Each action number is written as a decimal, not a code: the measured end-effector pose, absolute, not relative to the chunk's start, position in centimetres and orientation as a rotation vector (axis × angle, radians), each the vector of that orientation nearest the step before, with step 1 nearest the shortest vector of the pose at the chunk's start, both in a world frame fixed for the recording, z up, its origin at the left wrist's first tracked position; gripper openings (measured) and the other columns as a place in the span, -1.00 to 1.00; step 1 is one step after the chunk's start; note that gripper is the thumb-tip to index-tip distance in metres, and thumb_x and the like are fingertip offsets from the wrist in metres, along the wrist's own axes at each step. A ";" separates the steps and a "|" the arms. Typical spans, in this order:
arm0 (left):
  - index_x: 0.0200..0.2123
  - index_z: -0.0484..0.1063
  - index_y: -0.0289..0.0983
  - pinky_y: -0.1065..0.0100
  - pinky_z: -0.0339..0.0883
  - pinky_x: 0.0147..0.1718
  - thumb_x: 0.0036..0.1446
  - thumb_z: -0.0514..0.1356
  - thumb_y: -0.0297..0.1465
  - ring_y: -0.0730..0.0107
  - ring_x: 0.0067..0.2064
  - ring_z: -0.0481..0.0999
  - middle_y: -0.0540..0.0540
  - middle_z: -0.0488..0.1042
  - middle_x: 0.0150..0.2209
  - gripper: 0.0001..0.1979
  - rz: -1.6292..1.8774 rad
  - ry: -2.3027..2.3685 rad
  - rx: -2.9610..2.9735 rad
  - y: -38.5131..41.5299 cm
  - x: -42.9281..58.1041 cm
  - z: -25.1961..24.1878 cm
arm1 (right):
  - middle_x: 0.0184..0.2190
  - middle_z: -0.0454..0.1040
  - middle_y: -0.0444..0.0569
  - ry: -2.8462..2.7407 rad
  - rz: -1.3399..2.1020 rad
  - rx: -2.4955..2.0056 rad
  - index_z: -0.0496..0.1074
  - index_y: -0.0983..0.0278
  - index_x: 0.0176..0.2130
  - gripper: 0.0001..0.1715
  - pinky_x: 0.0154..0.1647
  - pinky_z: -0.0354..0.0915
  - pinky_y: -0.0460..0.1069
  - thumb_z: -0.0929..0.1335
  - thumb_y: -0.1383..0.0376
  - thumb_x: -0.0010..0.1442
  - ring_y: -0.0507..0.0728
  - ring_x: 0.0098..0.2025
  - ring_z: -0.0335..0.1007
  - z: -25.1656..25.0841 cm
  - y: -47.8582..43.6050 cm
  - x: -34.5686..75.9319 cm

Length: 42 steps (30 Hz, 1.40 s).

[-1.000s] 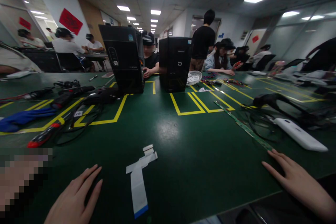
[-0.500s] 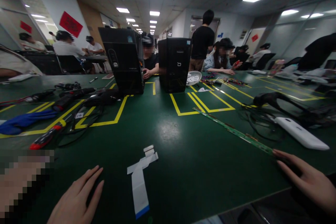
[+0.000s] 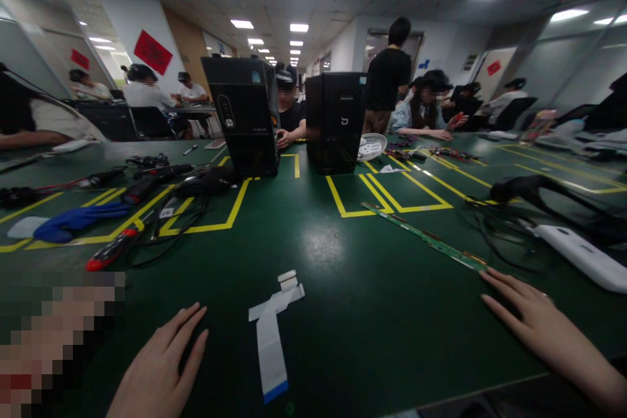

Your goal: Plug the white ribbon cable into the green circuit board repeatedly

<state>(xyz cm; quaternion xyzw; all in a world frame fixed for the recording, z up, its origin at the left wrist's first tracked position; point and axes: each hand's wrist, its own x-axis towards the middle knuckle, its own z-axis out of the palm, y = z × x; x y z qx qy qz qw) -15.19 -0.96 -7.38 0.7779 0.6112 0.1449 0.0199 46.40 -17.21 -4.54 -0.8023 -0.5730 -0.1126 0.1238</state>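
Note:
Palm down on the green table rests my left hand [image 3: 159, 362], its fingers extended and nothing held. To its right lies a white flat ribbon cable [image 3: 271, 346] with a folded top and a blue end. My right hand [image 3: 519, 310] reaches in from the right with outstretched fingers. Its fingertips are at the near end of a long, narrow green circuit board [image 3: 426, 238], which lies slantwise on the table; the hand hides that end. Whether the fingers press on the board or only rest beside it is hard to tell.
Two black computer towers [image 3: 242, 117] [image 3: 336, 121] stand at the back. Left lie a red-black screwdriver [image 3: 112, 249], a blue glove [image 3: 81, 219] and black cables [image 3: 191, 212]. Right are a white device [image 3: 580, 255] and black cords [image 3: 494, 228]. A white basket [image 3: 372, 145] sits behind. People sit around.
The view has turned slightly left. My right hand has moved leftward and forward over the near end of the circuit board, which has shifted slightly left. My left hand stays about where it was.

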 end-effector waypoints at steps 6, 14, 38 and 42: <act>0.18 0.39 -0.28 -0.07 0.28 0.15 0.19 -0.10 0.02 -0.03 0.21 0.37 -0.21 0.35 0.23 -0.30 0.447 1.918 2.365 -1.2 -14.6 -6.7 | 0.19 0.36 0.11 -1.916 -0.095 -2.159 0.39 0.20 0.16 -0.25 0.23 0.19 0.35 0.20 -0.18 0.20 0.35 0.22 0.27 -3.4 -14.4 45.1; 0.18 0.38 -0.32 -0.10 0.29 0.13 0.25 -0.11 -0.05 -0.05 0.22 0.35 -0.24 0.34 0.24 -0.36 0.432 1.887 2.395 -1.5 -14.2 -6.0 | 0.30 0.22 0.03 -2.301 0.181 -1.826 0.28 0.14 0.25 -0.38 0.30 0.10 0.32 0.24 -0.03 0.29 0.28 0.33 0.09 -0.8 -7.8 38.3; 0.30 0.18 -0.04 0.05 0.37 0.11 0.35 -0.01 -0.27 0.10 0.29 0.27 -0.05 0.24 0.31 -0.53 0.556 1.208 2.756 -4.3 -6.4 -4.7 | 0.30 0.20 0.00 -2.465 0.236 -1.374 0.22 0.11 0.28 -0.43 0.31 0.06 0.31 0.26 0.10 0.33 0.26 0.34 0.04 -1.4 -1.1 31.0; 0.36 0.08 -0.20 -0.07 0.31 0.13 0.35 -0.01 -0.18 -0.04 0.33 0.16 -0.20 0.11 0.36 -0.43 0.394 1.236 2.763 -4.5 -3.0 -4.0 | 0.29 0.22 0.01 -2.462 0.212 -1.384 0.24 0.12 0.26 -0.44 0.29 0.09 0.29 0.26 0.10 0.33 0.26 0.33 0.05 -1.2 -1.8 30.1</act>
